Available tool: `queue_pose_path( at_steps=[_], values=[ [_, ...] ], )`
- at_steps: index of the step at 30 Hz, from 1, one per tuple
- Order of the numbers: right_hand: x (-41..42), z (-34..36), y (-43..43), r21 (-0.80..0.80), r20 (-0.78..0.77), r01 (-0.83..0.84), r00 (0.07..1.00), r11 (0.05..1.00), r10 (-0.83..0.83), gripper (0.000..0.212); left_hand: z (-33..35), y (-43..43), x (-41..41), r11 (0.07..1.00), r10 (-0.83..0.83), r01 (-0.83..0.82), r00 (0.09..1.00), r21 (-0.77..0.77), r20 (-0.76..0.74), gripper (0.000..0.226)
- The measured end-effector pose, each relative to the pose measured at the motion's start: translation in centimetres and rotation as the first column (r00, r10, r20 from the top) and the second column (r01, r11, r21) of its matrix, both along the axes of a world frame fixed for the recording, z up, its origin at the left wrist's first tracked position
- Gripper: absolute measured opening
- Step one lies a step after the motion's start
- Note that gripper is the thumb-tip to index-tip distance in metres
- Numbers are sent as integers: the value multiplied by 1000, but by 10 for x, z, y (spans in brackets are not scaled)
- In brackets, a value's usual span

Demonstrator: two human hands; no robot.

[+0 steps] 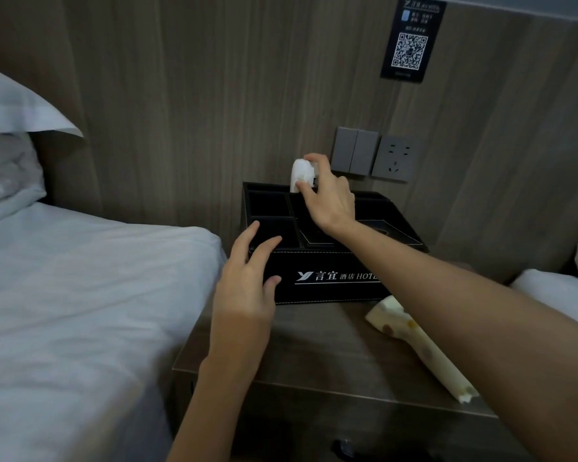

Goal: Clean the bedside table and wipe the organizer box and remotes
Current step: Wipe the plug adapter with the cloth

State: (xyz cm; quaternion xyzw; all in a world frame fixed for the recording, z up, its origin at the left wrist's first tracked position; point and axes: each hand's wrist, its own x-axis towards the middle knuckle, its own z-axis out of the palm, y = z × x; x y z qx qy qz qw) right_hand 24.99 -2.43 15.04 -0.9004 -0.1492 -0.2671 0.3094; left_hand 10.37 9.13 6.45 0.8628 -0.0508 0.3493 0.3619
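A black organizer box [331, 278] with white hotel lettering stands at the back of the brown bedside table [314, 348]. My right hand [329, 198] pinches the top of a white remote [299, 175] that stands upright in a rear compartment of the box. My left hand [247, 278] rests with spread, nearly straight fingers on the box's front left corner. A cream cloth [417, 348] with brown and yellow dots lies on the table to the right, partly under my right forearm.
A bed with white sheets [80, 295] and pillows [10, 135] lies to the left, close against the table. Wall switches [354, 151], a socket [394, 158] and a QR-code sign [411, 41] sit on the wood panel behind. Another white bed edge [548, 288] shows at the right.
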Motion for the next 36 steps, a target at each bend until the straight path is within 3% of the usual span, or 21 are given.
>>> queue_pose_path(
  at_steps=[9, 15, 19, 22, 26, 30, 36],
  values=[
    [2, 18, -2, 316, 157, -52, 988, 947, 2, 41, -1, -4, -1, 999, 1, -1, 1000, -40, 5, 59],
    [-37, 44, -18, 404, 117, -276, 961, 872, 250, 41, 3, -11, -3, 999, 30, -31, 999, -40, -36, 59],
    [-86, 44, -41, 354, 119, -407, 913, 842, 391, 40, 18, -23, -16, 986, -32, 48, 995, -160, 98, 55],
    [-123, 41, -66, 286, 67, -481, 873, 829, 484, 40, 32, -36, -32, 895, -185, 240, 967, -377, 177, 56],
    [-164, 28, -102, 341, -26, -549, 806, 763, 591, 42, 38, -50, -51, 654, -458, 486, 864, -579, 209, 69],
    [-189, 12, -130, 348, -128, -545, 778, 763, 615, 46, 38, -53, -67, 680, -612, 593, 783, -431, 111, 96],
    [-206, -8, -150, 492, -307, -465, 698, 736, 647, 43, 36, -47, -85, 806, -591, 585, 801, -88, -95, 106]
  ],
)
